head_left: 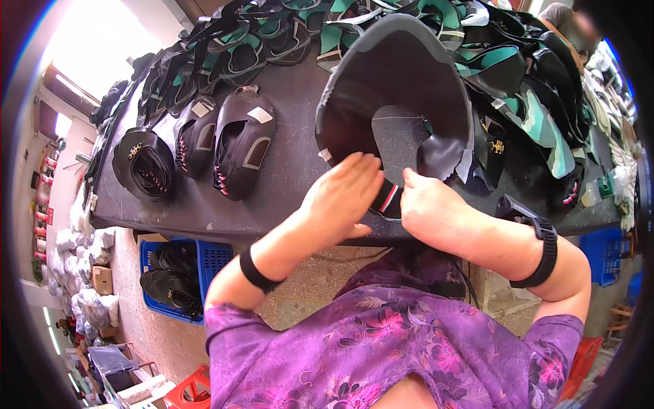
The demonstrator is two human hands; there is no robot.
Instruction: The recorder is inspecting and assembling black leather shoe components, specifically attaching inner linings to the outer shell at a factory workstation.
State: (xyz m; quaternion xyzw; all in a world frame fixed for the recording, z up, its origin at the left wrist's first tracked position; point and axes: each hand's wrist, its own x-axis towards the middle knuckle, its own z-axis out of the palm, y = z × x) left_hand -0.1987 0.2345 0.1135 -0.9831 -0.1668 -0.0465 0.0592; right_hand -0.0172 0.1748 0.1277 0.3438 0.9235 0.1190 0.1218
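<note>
A large black shoe upper [351,95], curved in a horseshoe shape, stands on the dark table in front of me. My left hand [344,198] lies with fingers stretched out against its lower left part. The fingers of my right hand [432,204] are closed in a pinch at the upper's inner edge, beside the opening. Between my hands shows a striped red, white and black band [388,200]; its remaining length is hidden by the hands.
Stacked black uppers [245,146] lie on the table [293,136] to the left. A long heap of black uppers with green linings [490,65] runs along the far side. A clear bottle [599,191] lies at the right. Below are a blue basket [214,259] and a red stool [191,388].
</note>
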